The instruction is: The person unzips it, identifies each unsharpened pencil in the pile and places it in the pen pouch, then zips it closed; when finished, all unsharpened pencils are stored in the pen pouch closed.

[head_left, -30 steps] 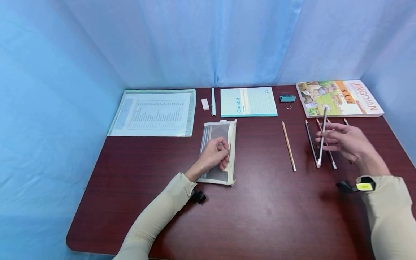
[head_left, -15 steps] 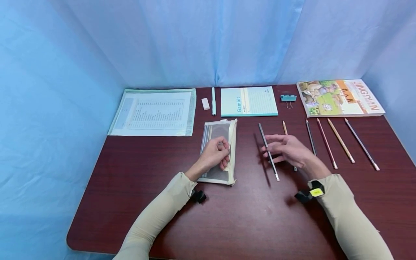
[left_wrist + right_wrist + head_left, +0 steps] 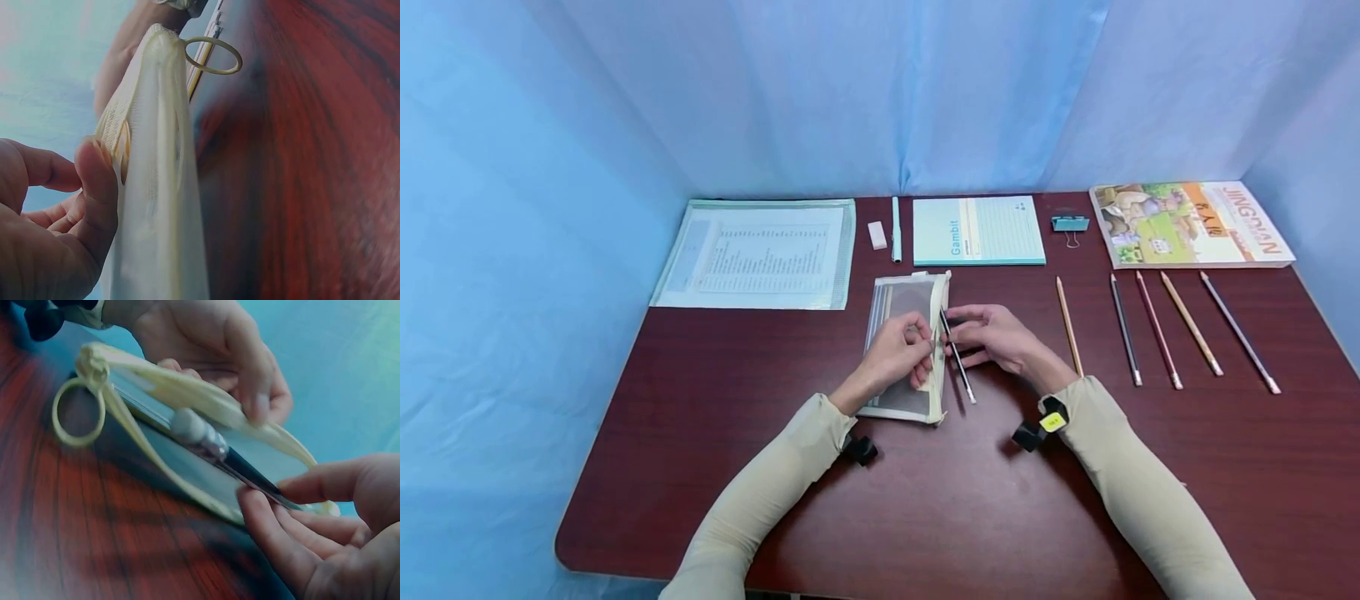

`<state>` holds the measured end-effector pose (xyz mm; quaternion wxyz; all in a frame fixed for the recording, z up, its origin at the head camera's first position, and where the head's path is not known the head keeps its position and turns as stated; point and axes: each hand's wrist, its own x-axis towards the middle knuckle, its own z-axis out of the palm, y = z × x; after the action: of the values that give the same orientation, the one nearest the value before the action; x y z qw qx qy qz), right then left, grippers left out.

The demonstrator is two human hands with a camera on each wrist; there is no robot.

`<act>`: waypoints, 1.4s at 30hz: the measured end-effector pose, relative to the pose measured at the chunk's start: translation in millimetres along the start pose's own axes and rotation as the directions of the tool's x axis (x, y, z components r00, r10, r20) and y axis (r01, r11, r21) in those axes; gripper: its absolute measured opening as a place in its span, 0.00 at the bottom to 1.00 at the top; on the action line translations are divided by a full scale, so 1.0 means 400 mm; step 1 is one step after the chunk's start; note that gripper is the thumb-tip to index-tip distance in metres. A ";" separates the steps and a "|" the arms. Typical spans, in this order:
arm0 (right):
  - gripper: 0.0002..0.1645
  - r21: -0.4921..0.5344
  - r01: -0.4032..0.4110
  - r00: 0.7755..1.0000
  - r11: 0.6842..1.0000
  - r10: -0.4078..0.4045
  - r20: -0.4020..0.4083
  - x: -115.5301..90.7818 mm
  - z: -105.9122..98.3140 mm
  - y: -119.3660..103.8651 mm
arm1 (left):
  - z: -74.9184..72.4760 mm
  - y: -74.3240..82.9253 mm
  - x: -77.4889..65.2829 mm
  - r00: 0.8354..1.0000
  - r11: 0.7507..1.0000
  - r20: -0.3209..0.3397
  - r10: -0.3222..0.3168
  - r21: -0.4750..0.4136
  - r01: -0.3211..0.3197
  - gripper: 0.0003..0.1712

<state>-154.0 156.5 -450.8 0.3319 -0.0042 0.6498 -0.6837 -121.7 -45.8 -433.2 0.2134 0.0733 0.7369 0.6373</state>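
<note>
A clear mesh pencil pouch (image 3: 901, 405) with a cream zipper edge lies on the table, its mouth facing right. My left hand (image 3: 897, 353) pinches the upper edge of that mouth, which gapes in the right wrist view. Between the thumb and fingers of my right hand (image 3: 998, 340) is a dark pencil (image 3: 961, 372) with a white eraser end. It slants at the pouch's opening, eraser towards the table's front. Seen from the right wrist, the pencil's eraser (image 3: 189, 427) overlaps the gap between the two cream edges. A ring pull (image 3: 215, 56) hangs from the pouch's corner.
Several pencils lie to the right, the nearest an orange one (image 3: 1067, 323). Along the back are a document folder (image 3: 760, 258), an eraser (image 3: 877, 235), a pen (image 3: 896, 229), a notebook (image 3: 981, 232), a binder clip (image 3: 1070, 223) and a picture book (image 3: 1187, 225).
My right hand has carried the dark pencil leftward from the row of pencils to the pouch's mouth. My left hand keeps its hold on the pouch edge.
</note>
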 end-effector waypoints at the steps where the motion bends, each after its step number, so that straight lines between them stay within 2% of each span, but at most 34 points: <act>1: 0.35 0.007 0.001 1.000 1.000 -0.001 -0.024 0.006 0.009 -0.002 | 0.000 0.001 0.000 1.000 1.000 0.003 -0.001 -0.001 0.001 0.04; 9: 0.35 0.033 0.038 0.977 0.999 -0.030 -0.213 0.023 0.077 -0.011 | 0.002 0.009 -0.002 1.000 1.000 0.011 0.010 0.013 -0.010 0.04; 13: 0.33 0.001 0.054 0.968 0.999 -0.053 -0.247 0.021 0.094 -0.008 | 0.000 0.008 0.000 1.000 1.000 0.012 0.021 0.018 -0.021 0.05; 17: 0.30 -0.002 0.059 0.970 0.998 -0.058 -0.237 0.011 0.099 -0.012 | 0.000 0.007 0.001 1.000 0.999 0.010 0.027 0.020 -0.027 0.06; 22: 0.25 -0.010 0.039 0.966 0.999 -0.040 -0.256 0.004 0.074 -0.019 | 0.000 0.008 0.001 1.000 1.000 0.010 0.017 0.019 -0.017 0.05; 30: 0.23 -0.069 0.034 0.923 0.997 -0.057 -0.381 0.035 -0.020 -0.056 | 0.002 0.007 0.000 1.000 1.000 0.011 0.020 0.019 -0.020 0.05; 35: 0.27 -0.116 0.004 0.939 0.993 -0.044 -0.342 0.079 -0.056 -0.086 | 0.003 0.000 -0.001 1.000 1.000 0.015 0.016 0.021 -0.017 0.05; 39: 0.31 -0.161 -0.024 0.956 0.987 -0.025 -0.291 0.110 -0.061 -0.106 | 0.003 -0.002 -0.001 1.000 0.999 0.022 0.015 0.033 -0.015 0.05; 42: 0.30 -0.218 -0.027 0.964 0.975 -0.032 -0.264 0.127 -0.055 -0.113 | 0.004 -0.002 -0.001 1.000 0.999 0.031 -0.001 0.048 0.000 0.04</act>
<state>-223.6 149.7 -435.4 0.2384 0.0502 0.7602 -0.6023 -120.6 -44.8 -434.0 0.2231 0.0879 0.7486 0.6182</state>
